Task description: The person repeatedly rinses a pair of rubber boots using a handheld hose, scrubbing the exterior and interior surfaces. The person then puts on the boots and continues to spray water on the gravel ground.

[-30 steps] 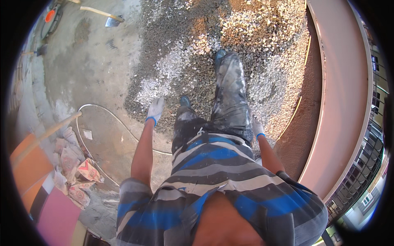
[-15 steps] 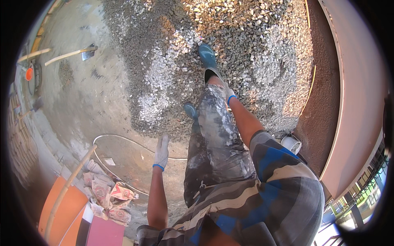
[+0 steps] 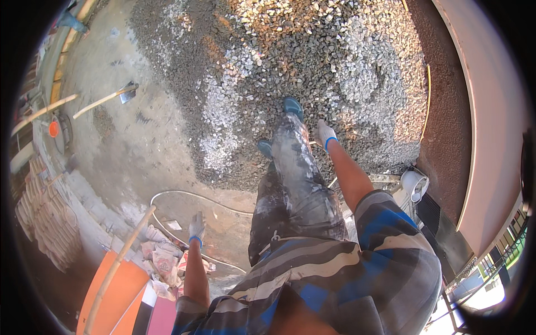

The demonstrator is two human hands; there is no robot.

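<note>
My left hand [image 3: 197, 228], in a pale glove with a blue cuff, hangs over the concrete floor [image 3: 223, 209]. Its fingers are stretched out and nothing is in them. A thin pale hose [image 3: 184, 192] curves across the floor near it. On the other side of my legs, my right hand [image 3: 324, 134], gloved alike, is over the gravel [image 3: 363, 92] with fingers curled. A short pale strip shows beside it; whether the hand grips it I cannot make out. My teal rubber boots [image 3: 292, 107] stand on the gravel, beneath trousers [image 3: 301, 167] smeared with white.
A shovel [image 3: 128, 94] lies on the concrete at the far left, near an orange bucket [image 3: 53, 129]. Crumpled paper sacks [image 3: 165, 262] and a long wooden pole [image 3: 120, 257] are at the near left. A white bucket [image 3: 415, 184] stands at the right, before the wall [image 3: 494, 128].
My left hand has swung left and down, nearer the sacks. My right hand has moved slightly right. The forward boot is closer to my body, and the view has shifted; a person's leg shows far left.
</note>
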